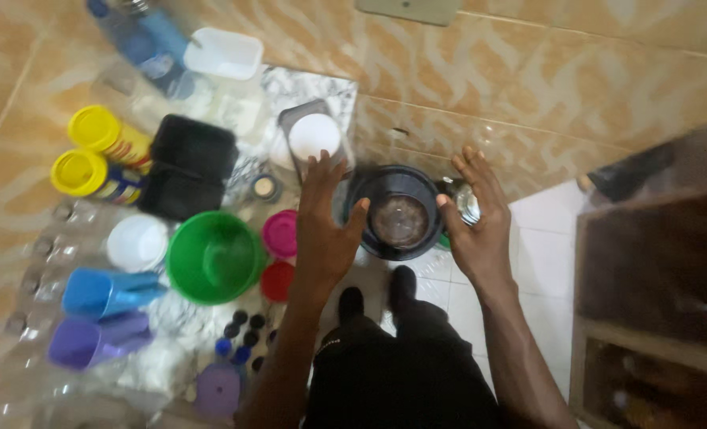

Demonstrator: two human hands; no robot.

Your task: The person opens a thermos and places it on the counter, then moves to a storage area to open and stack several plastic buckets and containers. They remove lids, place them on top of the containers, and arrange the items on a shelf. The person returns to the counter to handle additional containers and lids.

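Here both hands flank a dark round container (399, 213) on the tiled floor (591, 79): the left hand (325, 222) and right hand (474, 218) are spread open, gripping nothing, beside a green bowl (214, 258).

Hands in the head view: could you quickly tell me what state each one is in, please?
Left hand: open, fingers spread, holding nothing, beside the dark round container.
Right hand: open, fingers spread, holding nothing, on the container's other side.
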